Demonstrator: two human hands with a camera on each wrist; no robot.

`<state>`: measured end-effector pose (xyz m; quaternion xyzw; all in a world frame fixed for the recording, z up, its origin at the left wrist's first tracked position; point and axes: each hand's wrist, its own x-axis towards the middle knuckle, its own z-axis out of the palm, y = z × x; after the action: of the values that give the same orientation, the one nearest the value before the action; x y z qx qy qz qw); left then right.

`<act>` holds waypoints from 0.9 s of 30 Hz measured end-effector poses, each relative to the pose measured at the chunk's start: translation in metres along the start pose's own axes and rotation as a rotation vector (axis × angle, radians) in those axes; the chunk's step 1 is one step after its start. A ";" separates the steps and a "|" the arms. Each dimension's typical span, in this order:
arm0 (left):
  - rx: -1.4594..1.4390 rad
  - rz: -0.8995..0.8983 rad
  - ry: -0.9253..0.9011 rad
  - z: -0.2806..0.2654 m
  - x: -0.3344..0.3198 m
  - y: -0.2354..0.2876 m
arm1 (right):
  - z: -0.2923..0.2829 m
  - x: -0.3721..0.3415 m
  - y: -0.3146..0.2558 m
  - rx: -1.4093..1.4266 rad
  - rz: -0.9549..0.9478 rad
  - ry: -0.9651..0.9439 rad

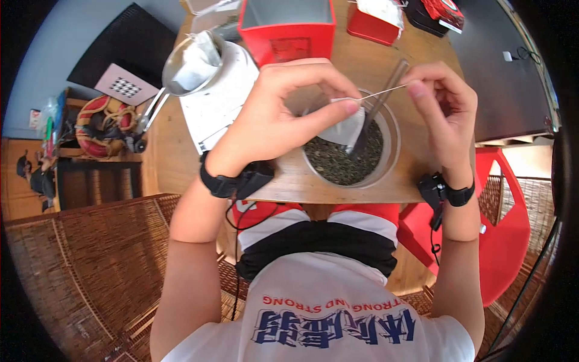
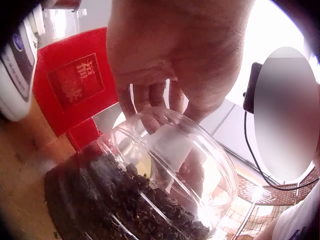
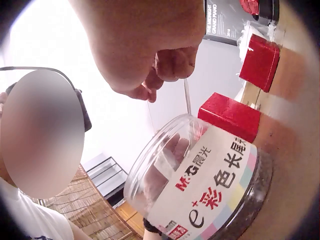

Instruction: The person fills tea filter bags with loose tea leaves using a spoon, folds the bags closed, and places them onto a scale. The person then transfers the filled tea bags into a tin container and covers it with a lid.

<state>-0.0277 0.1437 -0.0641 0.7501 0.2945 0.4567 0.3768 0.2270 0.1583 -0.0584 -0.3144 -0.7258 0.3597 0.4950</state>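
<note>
A clear round jar [image 1: 393,158] of dark dried leaves stands near the table edge, a metal spoon [image 1: 377,96] leaning in it. Above its mouth my left hand [image 1: 295,108] pinches the top of a small white mesh bag [image 1: 348,128] between thumb and fingers. Thumb and forefinger of my right hand [image 1: 445,108] pinch a thin string running taut from the bag. In the left wrist view, the left hand [image 2: 175,60] is over the jar [image 2: 220,165]; in the right wrist view, the right hand [image 3: 150,50] is above the labelled jar [image 3: 200,185].
Behind the jar stands a large red box [image 1: 288,45]. A metal bowl [image 1: 172,66] holding white bags rests on a white device [image 1: 232,90] at the left. Smaller red tins [image 1: 369,27] are at the back right. A red chair [image 1: 506,241] is right of the table.
</note>
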 end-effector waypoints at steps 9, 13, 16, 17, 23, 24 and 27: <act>-0.049 0.012 0.292 -0.006 0.002 -0.005 | -0.014 0.019 0.024 -0.059 -0.057 0.137; 0.050 0.016 0.496 -0.031 0.004 -0.007 | -0.017 0.017 0.028 -0.084 -0.067 0.116; 0.136 -0.003 0.541 -0.066 0.000 0.008 | -0.014 0.016 0.022 -0.074 -0.103 0.146; 0.174 -0.010 0.563 -0.079 -0.004 0.011 | -0.013 0.015 0.020 -0.062 -0.107 0.147; 0.513 -0.049 0.694 -0.172 -0.033 0.012 | -0.012 0.012 0.012 -0.104 -0.186 0.139; 0.572 -0.109 0.715 -0.183 -0.037 0.009 | -0.012 0.012 0.012 -0.112 -0.189 0.131; 0.670 -0.212 0.647 -0.191 -0.043 -0.004 | -0.012 0.013 0.014 -0.125 -0.197 0.124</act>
<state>-0.2191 0.1687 -0.0297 0.6155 0.6025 0.5058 0.0479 0.2356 0.1785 -0.0606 -0.2932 -0.7422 0.2432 0.5514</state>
